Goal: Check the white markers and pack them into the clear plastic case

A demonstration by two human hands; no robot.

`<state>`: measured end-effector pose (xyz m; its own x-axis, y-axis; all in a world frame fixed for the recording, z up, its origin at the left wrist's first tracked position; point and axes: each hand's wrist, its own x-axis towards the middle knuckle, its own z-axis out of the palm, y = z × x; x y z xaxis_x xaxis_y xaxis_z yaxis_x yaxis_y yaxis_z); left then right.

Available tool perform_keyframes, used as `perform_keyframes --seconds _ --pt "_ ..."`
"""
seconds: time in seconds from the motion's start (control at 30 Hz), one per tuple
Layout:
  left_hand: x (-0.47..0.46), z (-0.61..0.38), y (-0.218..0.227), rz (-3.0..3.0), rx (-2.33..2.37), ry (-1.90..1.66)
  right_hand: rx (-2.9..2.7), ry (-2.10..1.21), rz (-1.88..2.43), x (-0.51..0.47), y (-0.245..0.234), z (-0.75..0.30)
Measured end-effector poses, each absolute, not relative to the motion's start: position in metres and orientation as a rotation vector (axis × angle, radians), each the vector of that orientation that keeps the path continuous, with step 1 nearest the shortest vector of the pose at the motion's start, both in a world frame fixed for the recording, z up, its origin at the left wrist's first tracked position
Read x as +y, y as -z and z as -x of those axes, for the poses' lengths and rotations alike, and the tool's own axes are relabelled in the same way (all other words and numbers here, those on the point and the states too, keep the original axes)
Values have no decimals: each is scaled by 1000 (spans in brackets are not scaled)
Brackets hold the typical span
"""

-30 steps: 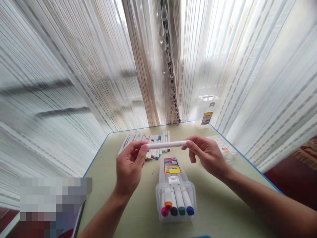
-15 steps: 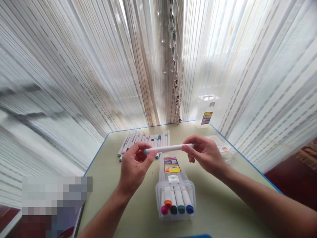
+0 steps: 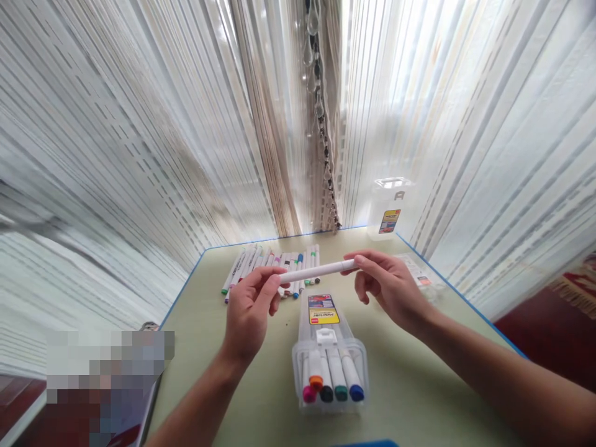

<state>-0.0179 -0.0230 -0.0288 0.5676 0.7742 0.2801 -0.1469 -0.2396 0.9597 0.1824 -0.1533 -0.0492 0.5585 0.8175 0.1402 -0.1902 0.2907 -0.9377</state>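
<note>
Both hands hold one white marker (image 3: pixel 316 271) level above the table. My left hand (image 3: pixel 251 310) pinches its left end between thumb and fingers. My right hand (image 3: pixel 388 285) pinches the right end. Just below them lies a clear plastic marker case (image 3: pixel 328 338) with a yellow label, holding several markers with pink, orange, black, green and blue caps toward me. A row of several loose markers (image 3: pixel 274 267) lies on the table beyond the hands.
The pale green table (image 3: pixel 419 385) has a blue edge. A clear plastic case lid (image 3: pixel 421 276) lies at the right. A second clear container (image 3: pixel 390 208) with a label stands at the back right corner. Striped curtains surround the table.
The marker has tilted slightly, right end higher, and the coloured caps seen at its ends half a second ago are now covered by my fingers. Both hands stay in about the same place.
</note>
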Motion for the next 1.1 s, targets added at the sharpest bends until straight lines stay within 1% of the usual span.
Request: perform_keyframes --seconds 0.27,0.7,1.1 --pt "-22 19 32 -1553 524 -948 -650 -766 1050 -155 44 -180" --pt "-20 17 31 -1517 535 -994 -767 -745 1063 -157 45 -180" --pt "-24 16 30 -1627 552 -989 -773 -765 1104 -154 45 -180"
